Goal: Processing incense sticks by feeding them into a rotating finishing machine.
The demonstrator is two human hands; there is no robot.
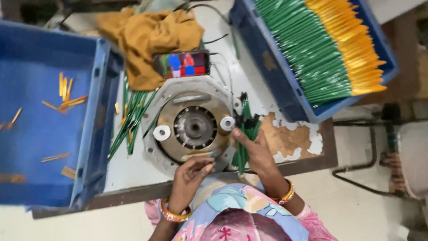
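Observation:
My right hand (252,149) grips a bundle of green sticks (244,129) with dark tips, held upright just right of a round metal machine (192,127). My left hand (191,172) pinches a single thin stick with a yellowish end at the machine's front edge. The machine has a brass-coloured disc, a dark slotted hub and two white rollers (162,132). Both wrists wear orange bangles.
A blue crate (40,134) on the left holds several scattered yellow pieces. A second blue crate (285,85) at upper right is packed with green and yellow sticks. Loose green sticks (131,118) lie left of the machine. A mustard cloth (147,31) and a phone (182,64) sit behind.

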